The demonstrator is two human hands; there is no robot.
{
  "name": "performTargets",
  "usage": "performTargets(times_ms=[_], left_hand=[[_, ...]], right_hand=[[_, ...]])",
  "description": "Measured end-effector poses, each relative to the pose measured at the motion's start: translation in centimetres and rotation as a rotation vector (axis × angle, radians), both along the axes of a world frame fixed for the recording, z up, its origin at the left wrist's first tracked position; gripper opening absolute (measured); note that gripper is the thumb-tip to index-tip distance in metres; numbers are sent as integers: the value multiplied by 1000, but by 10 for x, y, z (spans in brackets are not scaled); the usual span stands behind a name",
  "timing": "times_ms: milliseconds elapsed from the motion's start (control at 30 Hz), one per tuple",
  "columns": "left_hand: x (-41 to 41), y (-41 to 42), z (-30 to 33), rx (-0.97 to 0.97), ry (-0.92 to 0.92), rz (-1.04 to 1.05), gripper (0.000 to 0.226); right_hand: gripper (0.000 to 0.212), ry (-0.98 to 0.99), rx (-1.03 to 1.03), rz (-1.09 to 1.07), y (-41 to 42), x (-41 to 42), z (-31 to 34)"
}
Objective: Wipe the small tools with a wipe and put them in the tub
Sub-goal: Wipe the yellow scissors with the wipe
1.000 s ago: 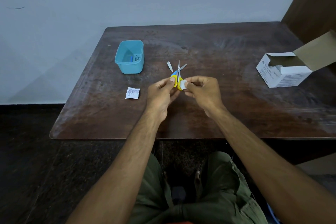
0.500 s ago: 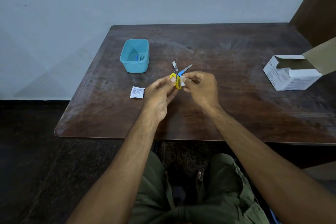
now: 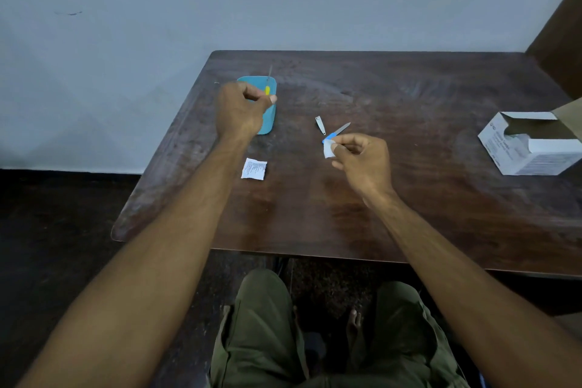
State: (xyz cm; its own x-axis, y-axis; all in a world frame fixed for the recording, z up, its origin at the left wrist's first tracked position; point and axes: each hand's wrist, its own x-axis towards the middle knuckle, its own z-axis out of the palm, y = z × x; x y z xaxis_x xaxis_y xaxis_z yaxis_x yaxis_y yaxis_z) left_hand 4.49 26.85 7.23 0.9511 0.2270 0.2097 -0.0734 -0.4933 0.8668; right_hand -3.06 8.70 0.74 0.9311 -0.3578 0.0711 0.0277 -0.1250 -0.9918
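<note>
Yellow-handled scissors (image 3: pixel 267 86) over rounded plastic tub (image 3: pixel 268 123)

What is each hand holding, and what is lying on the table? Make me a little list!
left hand: holds small yellow-handled scissors over blue plastic tub
right hand: pinches white wipe
on brown wooden table: blue-handled metal file, small metal nail clipper, white paper sachet, open white cardboard box
</note>
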Motion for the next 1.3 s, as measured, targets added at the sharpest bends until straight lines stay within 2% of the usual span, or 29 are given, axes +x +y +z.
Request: performTargets(times_ms=[333,467,600,800,933,1100,1167,1300], left_hand=[[59,14,-13,505,214,-59,30],[68,13,-16,719,206,-75,40],[76,13,-21,815,199,-85,38],[89,14,-22,861,254,-177,35],[93,15,-19,874,314,-189,42],[92,13,-16,898,283,-178,47],[89,9,-13,880,241,-135,45],[59,-15,-7,716,-25,-29,28]], right_hand=[[11,25,-90,-5,-5,10,-6],[14,30,-103,-5,-6,12,-7],[18,60,-123,-6,-10,13,-14],[22,75,-131,-13,-12,11,-16],[17,72,-112,-13,-14,9,-15],[11,56,-95,-20,-18,8,-13],[13,53,-91,-24,-20,8,-12],[16,39,-83,-42,-25,9,-9]])
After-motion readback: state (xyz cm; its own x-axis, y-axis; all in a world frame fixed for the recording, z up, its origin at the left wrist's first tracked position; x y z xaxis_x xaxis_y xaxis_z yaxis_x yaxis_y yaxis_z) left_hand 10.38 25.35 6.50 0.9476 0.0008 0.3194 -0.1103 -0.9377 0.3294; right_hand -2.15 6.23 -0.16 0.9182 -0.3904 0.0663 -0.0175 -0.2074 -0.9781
